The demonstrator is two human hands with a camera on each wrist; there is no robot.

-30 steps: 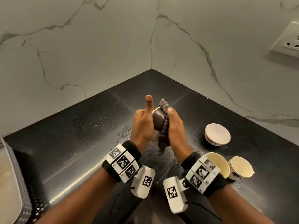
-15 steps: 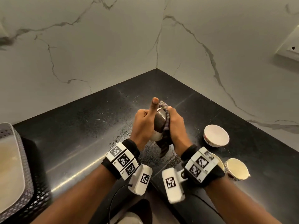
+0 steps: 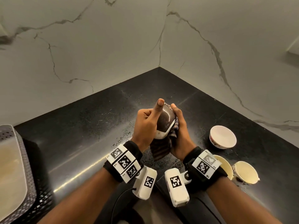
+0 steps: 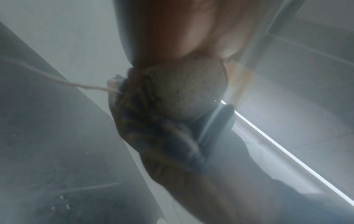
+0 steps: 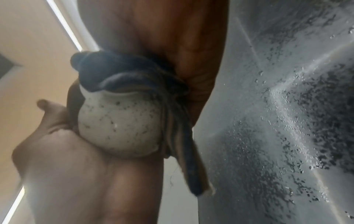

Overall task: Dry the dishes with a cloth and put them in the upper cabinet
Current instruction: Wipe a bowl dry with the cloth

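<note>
Above the wet black countertop, in front of the corner of the marble walls, both hands hold a small two-tone cup. It is dark glazed on top with a speckled cream base. The cup lies tilted, its long axis running from the cream base near the wrists up and away toward the corner; which way its mouth faces cannot be told. The left hand curls round one side of the cup, thumb raised along it. The right hand presses a striped cloth against the other side, its fingers curled on the cloth, whose tail hangs below. Right of the held cup, a white bowl and two cream-lined cups stand upright on the countertop, nothing visible inside. At far left sits a perforated metal tray.
</note>
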